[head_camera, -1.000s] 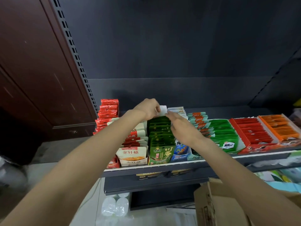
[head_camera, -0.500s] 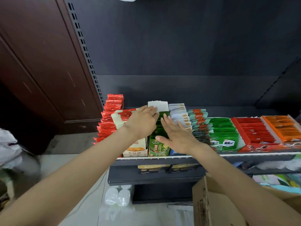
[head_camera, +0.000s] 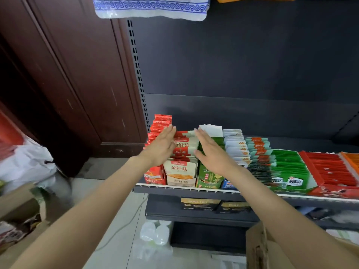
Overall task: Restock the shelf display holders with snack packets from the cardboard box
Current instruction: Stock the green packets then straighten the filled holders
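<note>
Both hands, left [head_camera: 160,147] and right [head_camera: 210,152], were held flat, nothing grasped. The enoki mushroom packets [head_camera: 183,146] between them were being squared; more were judged needed from the cardboard box [head_camera: 260,247].

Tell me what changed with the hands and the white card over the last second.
Both hands let go of the white card and opened: the left hand and right hand now flank the cream mushroom packets, fingers straight. The card stands at the back of the green row. The other rows are unchanged.
</note>
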